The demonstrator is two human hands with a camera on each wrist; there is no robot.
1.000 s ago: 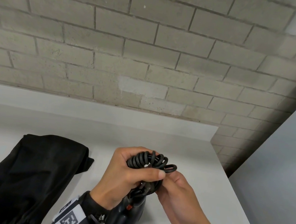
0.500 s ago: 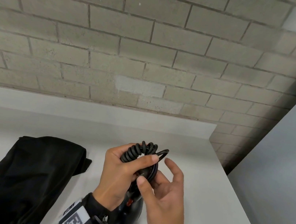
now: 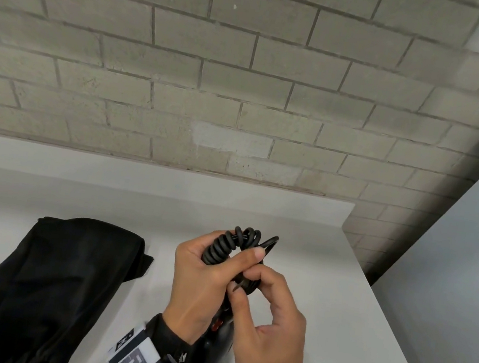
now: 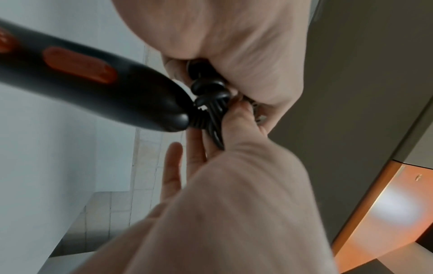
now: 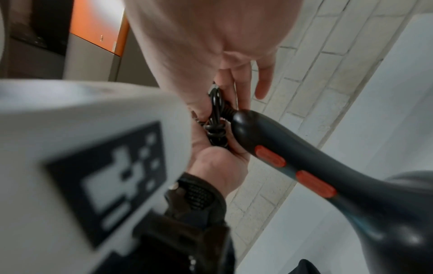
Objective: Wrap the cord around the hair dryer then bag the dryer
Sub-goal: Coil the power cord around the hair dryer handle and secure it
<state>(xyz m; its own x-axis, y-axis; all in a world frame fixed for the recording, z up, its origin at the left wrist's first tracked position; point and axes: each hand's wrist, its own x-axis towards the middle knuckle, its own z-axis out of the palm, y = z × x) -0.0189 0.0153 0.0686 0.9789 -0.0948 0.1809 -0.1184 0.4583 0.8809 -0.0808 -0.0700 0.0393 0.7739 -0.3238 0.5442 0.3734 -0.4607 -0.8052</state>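
Note:
The black hair dryer (image 3: 217, 332) hangs handle-up between my hands, its orange buttons (image 5: 269, 158) showing on the handle (image 4: 98, 87). My left hand (image 3: 212, 273) grips the coiled black cord (image 3: 230, 242) bundled at the top of the handle, thumb pressed over the coils. My right hand (image 3: 243, 284) pinches a strand of cord (image 4: 216, 135) just below that bundle with thumb and index finger; its other fingers are loose. The dryer's body is mostly hidden behind my wrists. The black bag (image 3: 44, 292) lies flat on the white counter (image 3: 325, 287) to the left of my hands.
A grey brick wall (image 3: 245, 89) stands behind the counter's raised back edge. The counter's right edge runs diagonally, with a grey panel (image 3: 449, 290) beyond it. The wrist-worn camera box (image 5: 82, 166) fills the lower left of the right wrist view.
My right hand let go of the cord and opened half a second ago; now it pinches the cord below the bundle again. The left hand kept its grip.

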